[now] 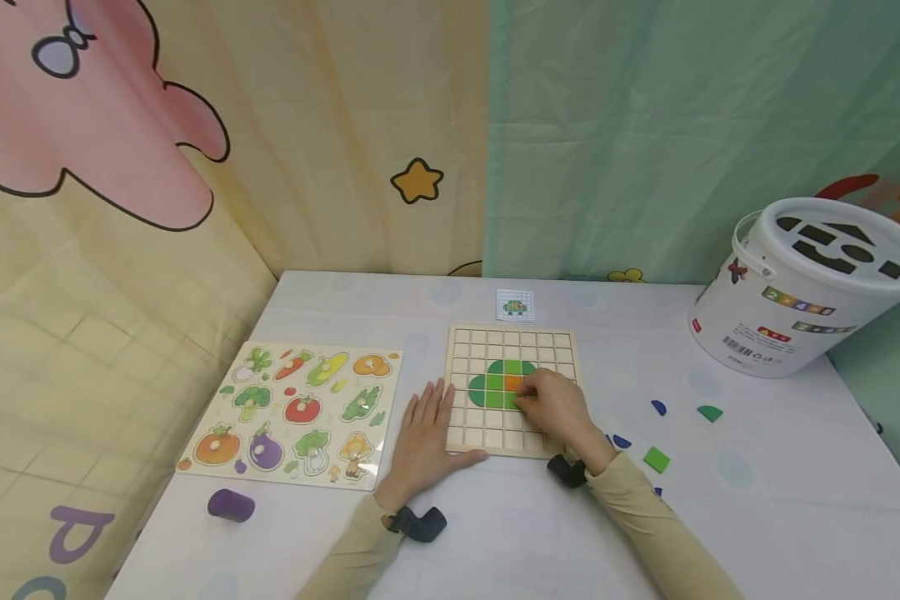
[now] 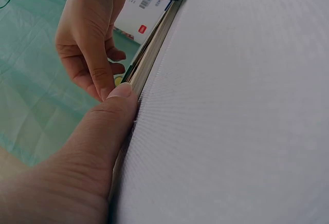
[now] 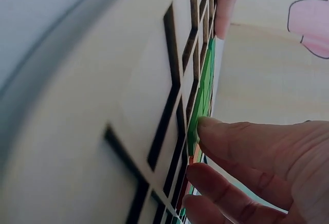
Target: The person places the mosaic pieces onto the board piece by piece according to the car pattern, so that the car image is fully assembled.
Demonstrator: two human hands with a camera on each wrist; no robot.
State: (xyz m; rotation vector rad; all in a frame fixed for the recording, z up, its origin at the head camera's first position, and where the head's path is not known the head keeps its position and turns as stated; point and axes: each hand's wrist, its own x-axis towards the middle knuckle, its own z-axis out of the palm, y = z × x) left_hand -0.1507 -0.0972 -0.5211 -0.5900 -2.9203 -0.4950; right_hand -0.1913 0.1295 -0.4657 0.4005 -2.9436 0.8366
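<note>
A wooden grid board [image 1: 465, 429] lies on the table with green tiles [image 1: 497, 391] and an orange square tile [image 1: 512, 383] set in its squares. My right hand [image 1: 558, 406] bends over the board beside the orange tile. In the right wrist view its thumb and curled fingertips [image 3: 209, 127] grip a green tile [image 3: 193, 131] at the board's surface. Flat at the board's lower left edge, my left hand [image 1: 423, 437] rests with straight fingers. Its thumb [image 2: 110, 113] lies along the near edge of the board.
A vegetable puzzle board [image 1: 322, 471] lies to the left, with a purple cylinder [image 1: 231, 505] nearer me. Behind the grid stands a small pattern card [image 1: 515, 306]. Loose blue and green pieces, including a green square [image 1: 656, 459], lie right, before a white bucket [image 1: 780, 317].
</note>
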